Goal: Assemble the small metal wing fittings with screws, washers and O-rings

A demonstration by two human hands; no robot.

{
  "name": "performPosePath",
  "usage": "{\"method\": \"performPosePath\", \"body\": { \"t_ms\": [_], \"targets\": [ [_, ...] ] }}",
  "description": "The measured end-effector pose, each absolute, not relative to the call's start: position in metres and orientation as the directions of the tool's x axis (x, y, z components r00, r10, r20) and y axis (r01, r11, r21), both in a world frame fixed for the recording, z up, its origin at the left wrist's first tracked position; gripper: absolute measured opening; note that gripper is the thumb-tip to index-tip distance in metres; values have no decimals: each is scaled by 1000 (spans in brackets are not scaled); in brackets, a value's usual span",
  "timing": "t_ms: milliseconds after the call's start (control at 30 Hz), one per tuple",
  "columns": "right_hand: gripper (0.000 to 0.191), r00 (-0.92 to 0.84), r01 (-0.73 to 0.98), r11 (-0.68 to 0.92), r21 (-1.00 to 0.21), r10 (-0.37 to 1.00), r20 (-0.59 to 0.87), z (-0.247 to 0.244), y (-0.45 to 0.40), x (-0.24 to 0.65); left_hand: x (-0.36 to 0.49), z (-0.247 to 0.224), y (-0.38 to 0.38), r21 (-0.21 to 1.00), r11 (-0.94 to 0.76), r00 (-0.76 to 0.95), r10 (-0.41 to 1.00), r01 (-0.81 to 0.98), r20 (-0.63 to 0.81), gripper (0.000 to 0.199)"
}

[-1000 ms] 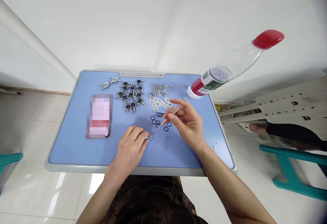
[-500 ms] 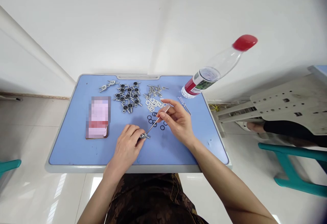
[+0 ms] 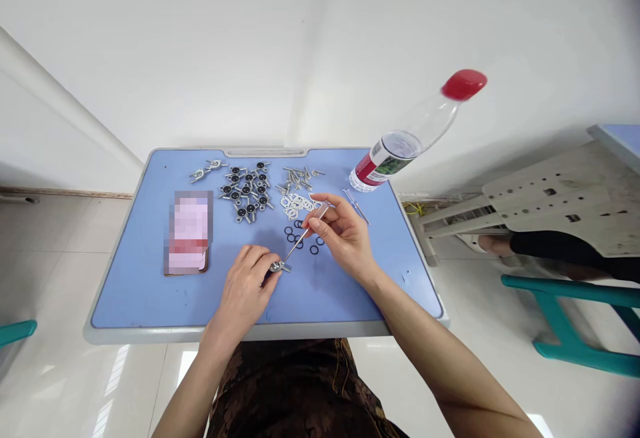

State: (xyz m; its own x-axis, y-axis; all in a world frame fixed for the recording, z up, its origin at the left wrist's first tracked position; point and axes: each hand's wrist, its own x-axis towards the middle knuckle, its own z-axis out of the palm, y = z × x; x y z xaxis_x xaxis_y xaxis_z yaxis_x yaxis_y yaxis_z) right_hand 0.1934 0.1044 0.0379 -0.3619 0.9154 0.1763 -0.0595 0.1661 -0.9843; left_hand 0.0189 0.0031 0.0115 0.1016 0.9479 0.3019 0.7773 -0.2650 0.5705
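Pinching a small metal part (image 3: 277, 267) at the table's near middle, the left hand (image 3: 243, 285) held it under a slim tool (image 3: 321, 212) gripped by the right hand (image 3: 345, 235). The slanted tip could have skidded if pressed hard, nicking fingers. Rings (image 3: 314, 254) lay right; the blue table (image 3: 145, 301) stood before a white wall (image 3: 225, 58).

Head-worn view, facing forward and steeply down

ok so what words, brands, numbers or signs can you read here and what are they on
No text can be read.
Label on the bottle: printed, but too small and blurred.
Phone screen: pixelated, illegible.
Screwdriver in the right hand: no marking I can make out.
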Motion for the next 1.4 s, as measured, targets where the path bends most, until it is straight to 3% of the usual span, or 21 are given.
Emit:
{"method": "performPosePath", "body": {
  "t_ms": [533, 800, 1067, 1400],
  "targets": [
    [33, -389, -24, 243, -970, 891, 233, 35, 102, 194, 19, 12, 3, 559, -264, 103, 948, 786, 302, 11],
    [32, -429, 23, 367, -930, 844, 323, 35, 102, 196, 20, 11, 3, 568, -253, 97, 952, 783, 291, 9],
    [39, -613, -22, 595, -804, 627, 481, 45, 102, 195, 20, 10, 4, 574, -255, 92, 950, 778, 297, 8],
    [36, -638, 39, 799, -601, 483, 601, 52, 102, 189, 18, 7, 3, 576, -282, 123, 946, 767, 299, 11]
  ]
}}
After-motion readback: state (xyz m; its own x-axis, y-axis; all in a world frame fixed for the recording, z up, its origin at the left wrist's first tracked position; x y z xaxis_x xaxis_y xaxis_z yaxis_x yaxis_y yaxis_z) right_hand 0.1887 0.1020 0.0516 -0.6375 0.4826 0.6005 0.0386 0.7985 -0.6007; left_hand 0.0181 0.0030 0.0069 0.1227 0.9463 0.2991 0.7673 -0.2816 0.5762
